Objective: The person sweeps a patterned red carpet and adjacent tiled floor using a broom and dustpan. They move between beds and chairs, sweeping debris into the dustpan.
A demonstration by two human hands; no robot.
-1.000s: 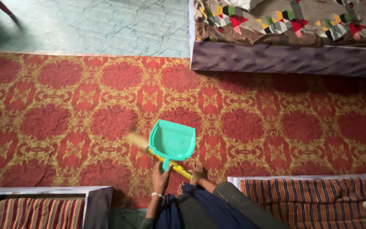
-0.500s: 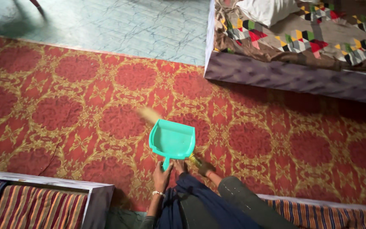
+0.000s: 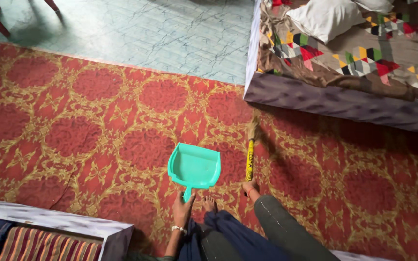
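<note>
A turquoise plastic dustpan [image 3: 194, 167] rests flat on the red and gold patterned carpet [image 3: 97, 121]. My left hand [image 3: 183, 209] grips its short handle from below. To the right, my right hand [image 3: 250, 187] holds the bottom of a short broom with a yellow handle [image 3: 249, 159]. The broom points away from me, its straw bristles [image 3: 253, 129] blurred near the bed's base. A bare foot shows between my two hands.
A low bed [image 3: 335, 104] with a patchwork cover and a white pillow [image 3: 327, 19] stands at the upper right. Pale tiled floor [image 3: 146, 34] lies beyond the carpet, with red chair legs at the top left. A striped mattress on a frame [image 3: 49, 227] sits at the lower left.
The broom has swung from the left of the dustpan, across behind it, to its right side and now points forward. The view has shifted left; the dustpan has stayed put.
</note>
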